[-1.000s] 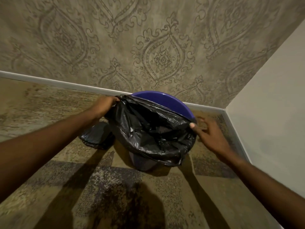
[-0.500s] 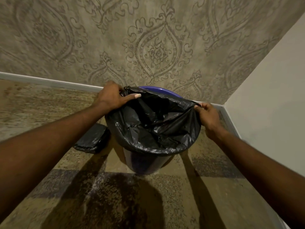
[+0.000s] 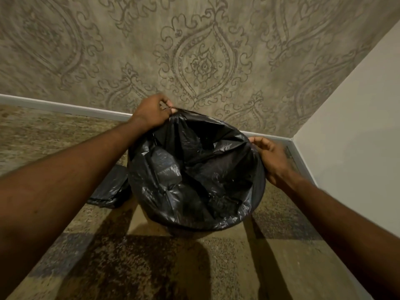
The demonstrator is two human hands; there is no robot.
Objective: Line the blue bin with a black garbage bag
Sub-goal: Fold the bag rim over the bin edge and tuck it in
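A patterned carpet [image 3: 194, 267] covers the floor. Damask wallpaper [image 3: 203, 66] fills the far wall above a pale baseboard [image 3: 65, 108]. A plain wall [image 3: 357, 137] stands right. A folded black bundle [image 3: 112, 189] lies left.

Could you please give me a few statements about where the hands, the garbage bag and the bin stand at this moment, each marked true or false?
1. The left hand pinches the far edge of the black garbage bag. True.
2. The right hand rests flat on the carpet. False: it is at the bag's right edge, up at the rim.
3. The bag's mouth is spread open over the bin. True.
4. A wide band of the bin's blue rim shows at the back. False: the bag covers the rim all round, and no blue shows.
5. A second dark bundle of plastic lies on the carpet to the left of the bin. True.
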